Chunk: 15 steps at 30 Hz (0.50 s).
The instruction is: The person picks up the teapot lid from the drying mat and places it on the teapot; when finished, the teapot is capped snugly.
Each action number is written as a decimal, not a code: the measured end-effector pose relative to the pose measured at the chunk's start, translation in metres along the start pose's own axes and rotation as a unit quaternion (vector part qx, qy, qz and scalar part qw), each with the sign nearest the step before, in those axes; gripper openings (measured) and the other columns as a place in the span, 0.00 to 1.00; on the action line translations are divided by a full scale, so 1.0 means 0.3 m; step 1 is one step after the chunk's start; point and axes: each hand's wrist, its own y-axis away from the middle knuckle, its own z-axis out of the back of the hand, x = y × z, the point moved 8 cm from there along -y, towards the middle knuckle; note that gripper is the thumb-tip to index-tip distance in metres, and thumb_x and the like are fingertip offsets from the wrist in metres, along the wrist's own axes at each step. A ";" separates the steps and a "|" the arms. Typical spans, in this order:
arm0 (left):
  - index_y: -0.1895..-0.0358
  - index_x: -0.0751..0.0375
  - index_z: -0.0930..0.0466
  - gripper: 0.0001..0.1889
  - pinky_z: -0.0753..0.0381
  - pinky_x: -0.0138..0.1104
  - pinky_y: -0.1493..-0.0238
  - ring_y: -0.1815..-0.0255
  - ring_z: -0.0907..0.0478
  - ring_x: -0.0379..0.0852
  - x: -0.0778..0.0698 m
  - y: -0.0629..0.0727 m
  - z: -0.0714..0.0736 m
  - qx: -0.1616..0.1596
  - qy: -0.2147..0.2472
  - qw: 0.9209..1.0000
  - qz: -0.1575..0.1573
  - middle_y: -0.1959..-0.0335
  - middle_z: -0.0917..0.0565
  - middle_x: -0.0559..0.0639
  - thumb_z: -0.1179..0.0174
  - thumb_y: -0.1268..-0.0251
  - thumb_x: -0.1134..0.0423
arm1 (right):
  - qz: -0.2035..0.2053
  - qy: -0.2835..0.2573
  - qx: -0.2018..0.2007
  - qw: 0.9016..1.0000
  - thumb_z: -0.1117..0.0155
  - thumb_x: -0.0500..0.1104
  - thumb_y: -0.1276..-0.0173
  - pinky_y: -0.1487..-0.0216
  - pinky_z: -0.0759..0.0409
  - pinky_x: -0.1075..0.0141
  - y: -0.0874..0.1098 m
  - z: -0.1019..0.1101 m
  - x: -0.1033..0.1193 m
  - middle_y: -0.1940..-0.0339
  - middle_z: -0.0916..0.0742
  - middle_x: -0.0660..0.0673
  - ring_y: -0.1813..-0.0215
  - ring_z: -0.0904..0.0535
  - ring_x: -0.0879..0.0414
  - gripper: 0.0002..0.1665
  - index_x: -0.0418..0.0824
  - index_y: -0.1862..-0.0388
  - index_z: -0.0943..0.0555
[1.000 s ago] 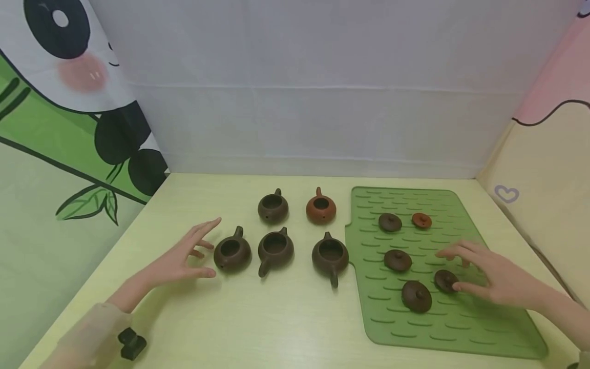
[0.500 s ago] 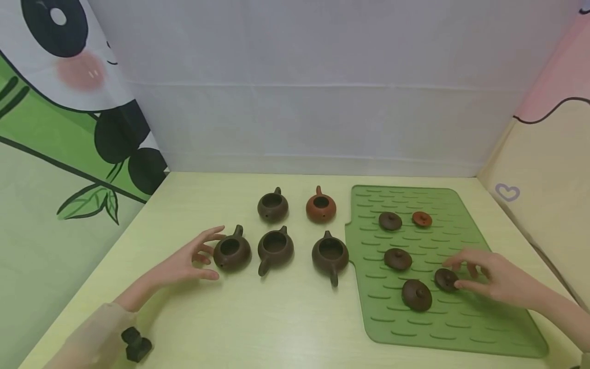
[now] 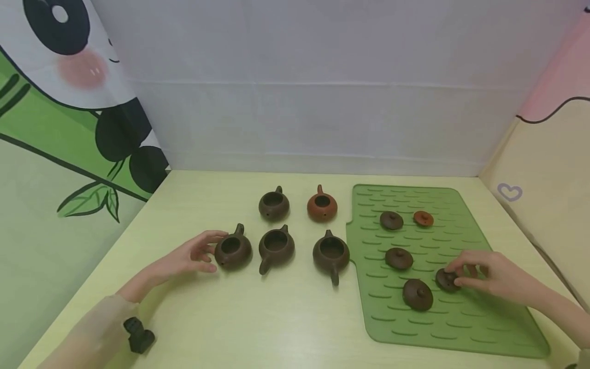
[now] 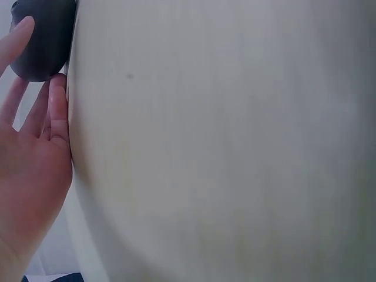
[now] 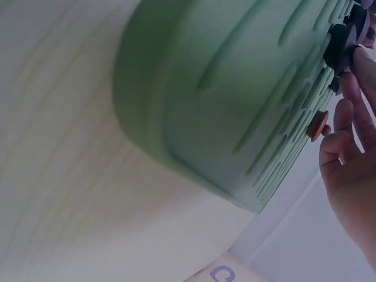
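On the left of the head view, my left hand (image 3: pixel 186 258) reaches the near-left dark brown teapot (image 3: pixel 233 252), its forefinger behind the pot and thumb in front. The left wrist view has its fingers beside the dark pot (image 4: pixel 44 44); firm contact is hard to judge. Over the green mat (image 3: pixel 382 323), my right hand (image 3: pixel 500 275) pinches a small dark lid (image 3: pixel 446 281) between thumb and fingertips. That lid still lies on the mat. In the right wrist view, the right hand (image 5: pixel 355 158) is at the edge, close to dark lids (image 5: pixel 341 47).
More lidless pots stand mid-table: dark teapots (image 3: pixel 276 247) (image 3: pixel 331 253) (image 3: pixel 274 206) and a reddish teapot (image 3: pixel 322 207). On the mat lie other dark lids (image 3: pixel 418 295) (image 3: pixel 399 259) (image 3: pixel 392 220) and a reddish lid (image 3: pixel 423 219). A pale cloth wall (image 3: pixel 322 123) closes the back.
The left hand's fingers have come in against the teapot's left side and curled more. The right forefinger has lowered toward the thumb, closing over the small lid. Pots and lids stay put.
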 end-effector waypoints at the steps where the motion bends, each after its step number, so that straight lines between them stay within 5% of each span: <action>1: 0.26 0.54 0.42 0.38 0.21 0.29 0.49 0.40 0.25 0.30 0.005 -0.001 0.000 0.000 0.007 1.000 0.004 0.28 0.33 0.60 0.34 0.37 0.65 | -0.002 -0.003 0.001 1.000 0.21 0.35 0.52 0.72 0.35 0.79 0.000 -0.001 -0.002 0.70 0.18 0.62 0.69 0.29 0.74 0.24 0.56 0.58 0.16; 15: 0.28 0.58 0.38 0.32 0.22 0.27 0.46 0.43 0.22 0.33 -0.002 -0.009 -0.003 -0.008 0.013 1.000 -0.022 0.36 0.25 0.60 0.38 0.33 0.66 | -0.024 -0.033 0.011 0.999 0.23 0.31 0.52 0.74 0.34 0.77 0.014 -0.020 -0.042 0.67 0.15 0.63 0.70 0.28 0.71 0.27 0.56 0.57 0.16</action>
